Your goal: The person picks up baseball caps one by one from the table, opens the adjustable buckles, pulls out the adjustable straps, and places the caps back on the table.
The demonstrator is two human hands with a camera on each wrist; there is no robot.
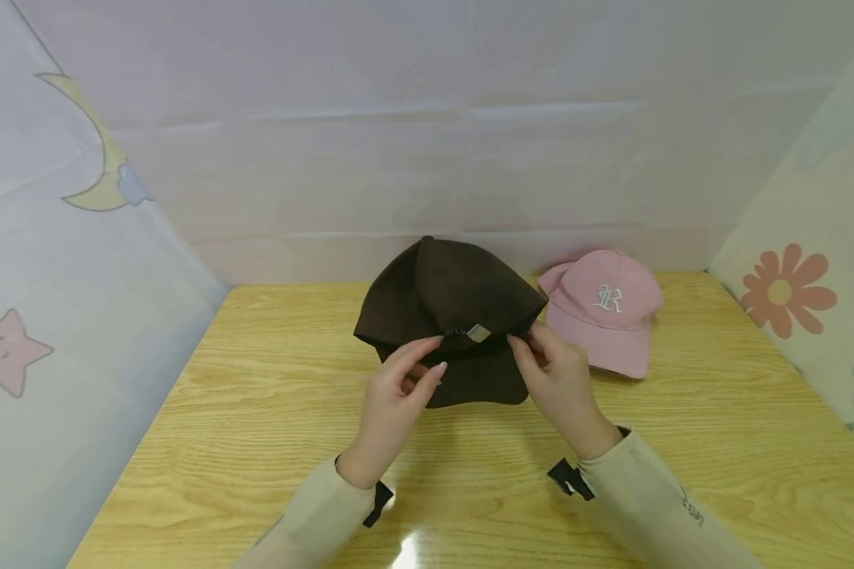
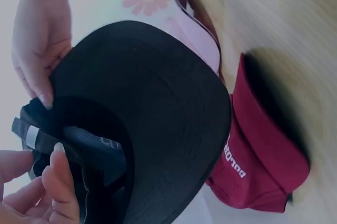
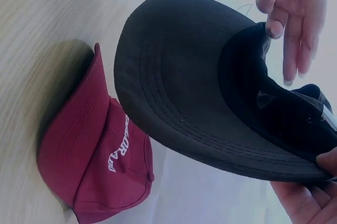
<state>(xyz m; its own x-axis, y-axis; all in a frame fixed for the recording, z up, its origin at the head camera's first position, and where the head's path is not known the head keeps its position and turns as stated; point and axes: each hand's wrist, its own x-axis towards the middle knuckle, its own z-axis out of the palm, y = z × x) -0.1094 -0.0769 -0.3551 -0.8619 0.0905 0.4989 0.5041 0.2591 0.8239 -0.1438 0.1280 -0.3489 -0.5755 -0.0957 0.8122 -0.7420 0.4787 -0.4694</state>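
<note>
Though dark, visibly stitched cloth cap (image 3: 189, 92)

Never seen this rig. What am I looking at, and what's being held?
No robot here: these are a person's bare left hand and right hand. The wide picture comes from a head-worn camera; the others from one on each wrist. The right hand pinches the edge of a dark baseball cap; the left hand is at its opening. A pink baseball cap with a letter R sits on the wooden table; a maroon baseball cap with white lettering rests there, seen only in the wrist views.
</note>
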